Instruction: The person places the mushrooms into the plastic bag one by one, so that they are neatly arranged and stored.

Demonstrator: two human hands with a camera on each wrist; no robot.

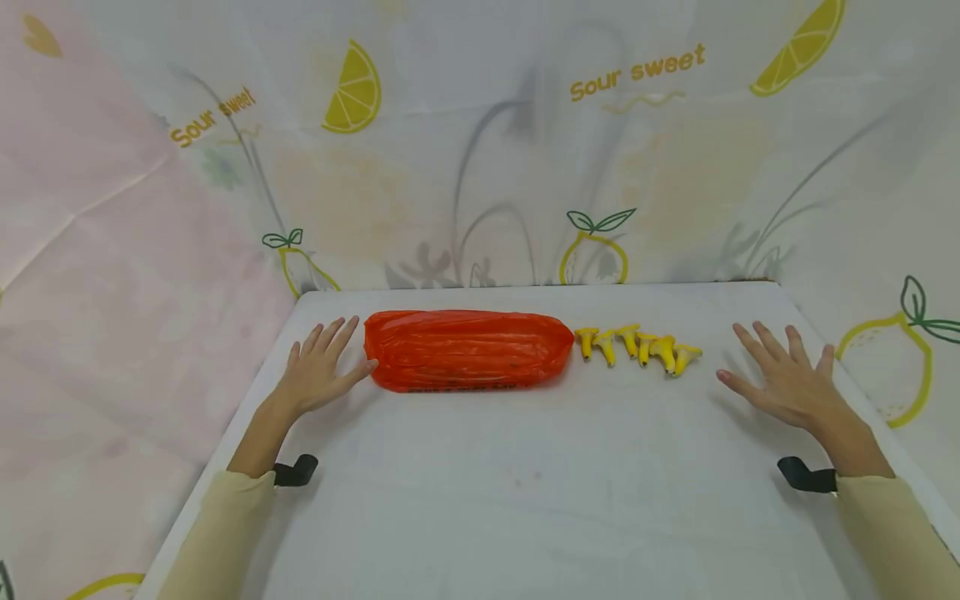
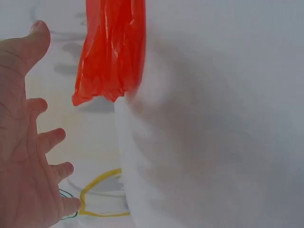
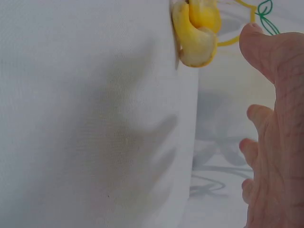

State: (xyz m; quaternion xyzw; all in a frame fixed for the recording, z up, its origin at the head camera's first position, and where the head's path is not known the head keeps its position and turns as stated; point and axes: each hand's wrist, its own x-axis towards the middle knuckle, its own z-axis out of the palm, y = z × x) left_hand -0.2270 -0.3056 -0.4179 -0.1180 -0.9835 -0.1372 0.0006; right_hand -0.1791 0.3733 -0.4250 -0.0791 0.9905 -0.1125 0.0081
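A folded red plastic bag lies lengthwise across the table, left of its middle. Beside its right end, several yellow mushrooms, shaped like chanterelles, lie in a row. My left hand hovers at the bag's left end with fingers spread; in the head view its thumb tip overlaps the bag's edge, and whether it touches I cannot tell. Spread fingers also show on my right hand, held over the table to the right of the mushrooms and apart from them. Neither hand holds anything. One mushroom appears close up in the right wrist view.
The table has a white cover. Behind it hangs a fabric backdrop printed with lemons and words, close to the table's back edge; similar cloth lines both sides. Dark straps show at both wrists.
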